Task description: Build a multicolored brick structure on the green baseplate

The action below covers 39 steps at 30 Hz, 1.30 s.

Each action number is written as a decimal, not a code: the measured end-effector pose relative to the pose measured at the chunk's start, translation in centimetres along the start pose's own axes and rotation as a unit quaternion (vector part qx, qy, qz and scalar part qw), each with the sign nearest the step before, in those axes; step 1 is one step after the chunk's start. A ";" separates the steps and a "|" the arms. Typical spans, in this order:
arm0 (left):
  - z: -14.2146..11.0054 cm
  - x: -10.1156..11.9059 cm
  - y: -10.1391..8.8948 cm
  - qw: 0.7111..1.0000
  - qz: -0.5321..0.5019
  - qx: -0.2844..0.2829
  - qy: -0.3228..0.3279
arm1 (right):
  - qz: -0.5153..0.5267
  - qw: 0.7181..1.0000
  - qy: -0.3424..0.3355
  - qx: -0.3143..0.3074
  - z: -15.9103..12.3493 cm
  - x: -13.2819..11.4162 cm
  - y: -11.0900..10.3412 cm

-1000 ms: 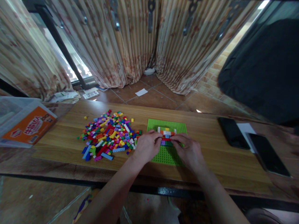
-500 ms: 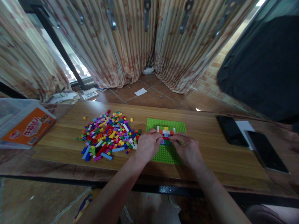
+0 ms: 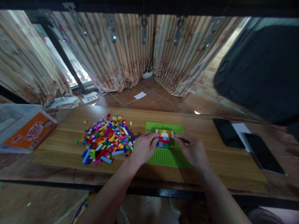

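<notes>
The left hand [image 3: 143, 148] had thumb and fingers nearly together at the left edge of the block build [image 3: 164, 141]; the right hand [image 3: 193, 150] was loosely curled at its right. Whether either gripped a brick I couldn't tell. White, orange, red, purple and green rows sat on a green baseplate [image 3: 167, 159], partly hidden by both hands. Loose bricks [image 3: 109, 137] covered the desk [image 3: 224, 169] leftward.

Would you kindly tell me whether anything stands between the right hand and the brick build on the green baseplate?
Nothing visible does: the right hand is at the right edge of the brick build, though contact is hard to confirm. The loose bricks lie beyond the left hand.
</notes>
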<state>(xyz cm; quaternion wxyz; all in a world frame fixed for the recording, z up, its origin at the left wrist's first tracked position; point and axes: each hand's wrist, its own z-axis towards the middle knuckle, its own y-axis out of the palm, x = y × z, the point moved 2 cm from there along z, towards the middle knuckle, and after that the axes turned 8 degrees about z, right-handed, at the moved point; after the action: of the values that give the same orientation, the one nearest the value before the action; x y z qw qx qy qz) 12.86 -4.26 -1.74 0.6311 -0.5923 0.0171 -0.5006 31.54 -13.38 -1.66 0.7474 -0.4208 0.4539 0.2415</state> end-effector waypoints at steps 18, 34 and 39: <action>-0.6 -9.7 -10.3 0.945 0.026 0.231 -0.230 | -0.011 0.993 -0.100 0.055 -1.1 -2.5 2.7; -3.3 -12.3 -13.1 0.963 0.047 0.080 -0.251 | -0.061 0.972 -0.171 -0.148 -3.1 -4.7 12.0; -4.7 -13.1 -14.4 0.968 0.031 0.058 -0.241 | -0.067 0.970 -0.167 -0.164 -3.4 -4.4 12.7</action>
<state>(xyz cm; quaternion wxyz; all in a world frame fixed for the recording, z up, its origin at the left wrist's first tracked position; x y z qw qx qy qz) -5.35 3.78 0.39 0.6654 -0.6569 -0.1466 -0.3230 18.44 -9.44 -3.71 0.7476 -0.5208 0.2473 0.3296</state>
